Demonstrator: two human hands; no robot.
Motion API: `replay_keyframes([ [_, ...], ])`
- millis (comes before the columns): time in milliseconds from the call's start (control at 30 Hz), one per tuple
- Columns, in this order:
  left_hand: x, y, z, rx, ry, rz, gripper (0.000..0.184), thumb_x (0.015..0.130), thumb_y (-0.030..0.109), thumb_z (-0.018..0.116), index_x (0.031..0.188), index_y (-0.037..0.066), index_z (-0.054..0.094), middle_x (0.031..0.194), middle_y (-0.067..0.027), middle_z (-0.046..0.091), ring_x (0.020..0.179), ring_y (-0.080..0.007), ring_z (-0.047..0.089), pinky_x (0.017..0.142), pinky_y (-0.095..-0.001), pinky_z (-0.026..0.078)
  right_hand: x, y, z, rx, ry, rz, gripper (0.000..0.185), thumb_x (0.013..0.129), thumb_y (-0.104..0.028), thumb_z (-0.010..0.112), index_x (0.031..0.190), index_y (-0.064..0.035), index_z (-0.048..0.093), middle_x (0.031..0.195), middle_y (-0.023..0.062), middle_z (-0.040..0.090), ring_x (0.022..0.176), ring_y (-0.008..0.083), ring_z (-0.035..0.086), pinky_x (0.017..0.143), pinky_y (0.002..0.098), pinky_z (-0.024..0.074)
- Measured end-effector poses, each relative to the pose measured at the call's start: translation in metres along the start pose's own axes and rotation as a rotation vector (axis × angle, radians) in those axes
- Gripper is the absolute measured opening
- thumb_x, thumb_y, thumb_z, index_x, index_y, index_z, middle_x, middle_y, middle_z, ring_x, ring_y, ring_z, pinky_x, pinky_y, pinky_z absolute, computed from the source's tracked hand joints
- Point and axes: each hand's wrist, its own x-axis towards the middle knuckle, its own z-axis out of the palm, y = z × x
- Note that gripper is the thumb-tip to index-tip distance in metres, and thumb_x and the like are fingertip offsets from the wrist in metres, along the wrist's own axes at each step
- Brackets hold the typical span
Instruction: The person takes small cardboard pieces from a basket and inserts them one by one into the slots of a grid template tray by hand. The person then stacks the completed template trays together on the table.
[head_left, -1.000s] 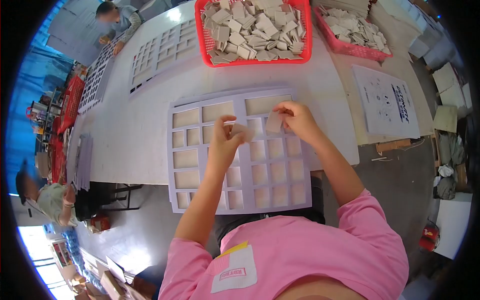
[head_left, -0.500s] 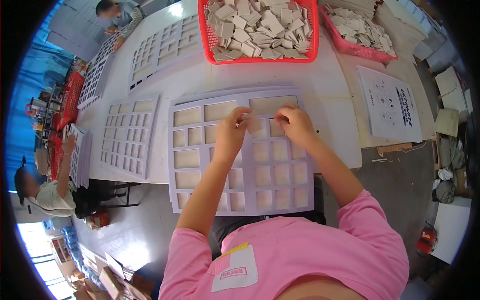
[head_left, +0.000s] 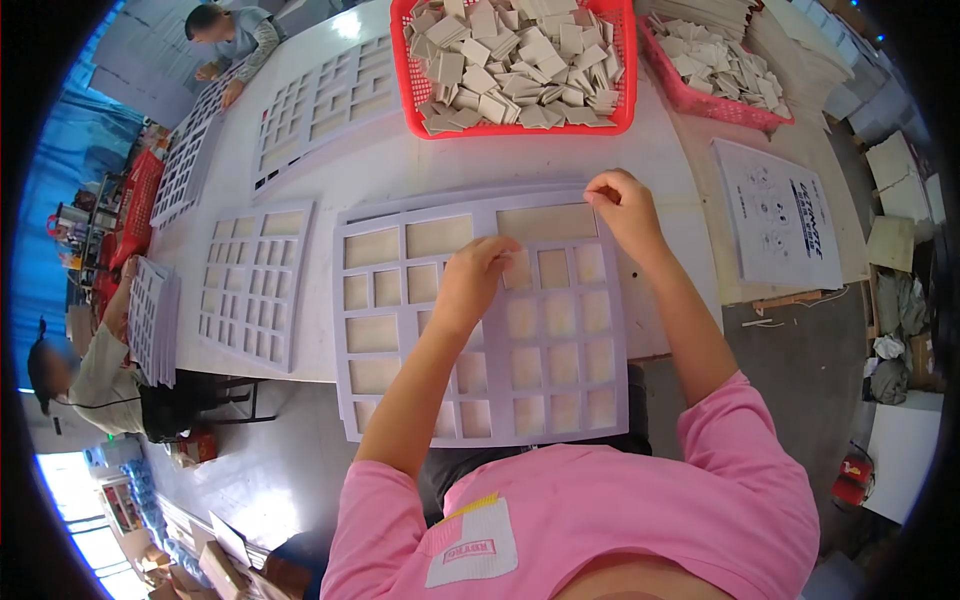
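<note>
A pale lilac board with window cut-outs [head_left: 490, 350] lies in front of me on top of other boards, reaching over the table's near edge. My left hand [head_left: 474, 285] is over its upper middle, thumb and fingers pinched together beside a small window; what they hold, if anything, is too small to make out. At the board's top right corner is my right hand [head_left: 626, 208], its fingers also closed in a pinch. Whether something thin is in them I cannot tell. Beige backing shows through the windows.
A red basket [head_left: 628, 95] full of grey-beige card pieces stands behind the board, and a pink basket [head_left: 690, 103] of similar pieces is beside it. More window boards [head_left: 254, 285] lie to the left. A printed white box [head_left: 780, 215] is at right. Two people work at left.
My right hand has moved up and right, from the small windows to the board's top right corner. My left hand has shifted slightly down and stays near the same window.
</note>
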Motion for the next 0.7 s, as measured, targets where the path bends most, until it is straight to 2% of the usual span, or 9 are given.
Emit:
replay_keyframes([
  [33,0.001,-0.001,0.0,-0.003,-0.009,-0.002,0.018,0.083,-0.002,0.06,0.1,0.002,0.065,0.094,-0.014,0.067,0.085,-0.0246,0.065,0.079,-0.0314,0.05,0.004,0.004,-0.002,0.012,0.014,-0.005,0.005,0.082,-0.002,0.065,0.086,0.0005,0.062,0.084,0.0029,0.059,0.073,0.0104,0.055,0.067,0.025,0.0449],
  [133,0.003,-0.006,0.0,-0.041,-0.039,-0.013,0.018,0.083,-0.002,0.06,0.101,0.001,0.065,0.093,-0.0132,0.067,0.085,-0.0239,0.065,0.079,-0.0311,0.05,0.015,0.016,-0.005,0.004,0.007,0.035,0.007,0.082,-0.004,0.066,0.087,0.0005,0.063,0.087,0.0074,0.062,0.077,0.0162,0.059,0.072,0.0286,0.0477],
  [300,0.003,-0.012,0.002,-0.106,-0.063,-0.005,0.019,0.083,-0.004,0.059,0.101,0.001,0.064,0.092,-0.0127,0.067,0.086,-0.0224,0.065,0.08,-0.0314,0.049,0.019,0.026,-0.005,0.032,0.009,0.049,0.008,0.082,-0.004,0.066,0.088,0.0008,0.063,0.086,0.0068,0.062,0.078,0.0161,0.059,0.073,0.0289,0.0475],
  [500,-0.003,-0.005,0.006,0.001,0.008,0.015,0.016,0.082,-0.001,0.062,0.098,0.002,0.065,0.094,-0.0122,0.065,0.091,-0.0272,0.063,0.081,-0.0353,0.05,0.024,0.041,0.0,0.055,0.004,0.08,0.009,0.082,-0.005,0.066,0.089,0.0003,0.063,0.087,0.0069,0.063,0.078,0.016,0.058,0.074,0.0289,0.0473],
  [600,-0.004,-0.013,0.013,0.208,0.118,0.255,0.017,0.08,0.001,0.065,0.097,0.004,0.066,0.098,-0.0115,0.06,0.095,-0.0308,0.059,0.082,-0.0388,0.049,0.032,0.045,-0.002,0.039,0.047,0.091,0.01,0.082,-0.006,0.066,0.089,0.0001,0.064,0.088,0.0072,0.063,0.078,0.0163,0.059,0.074,0.0293,0.0475],
  [700,-0.008,-0.002,0.013,0.21,0.132,0.181,0.018,0.078,0.003,0.067,0.096,0.005,0.066,0.101,-0.0122,0.056,0.097,-0.033,0.057,0.083,-0.0405,0.047,0.043,0.053,-0.004,0.029,0.133,0.023,0.011,0.081,-0.006,0.067,0.089,0.0003,0.064,0.086,0.0082,0.062,0.078,0.0178,0.06,0.075,0.0301,0.0479],
])
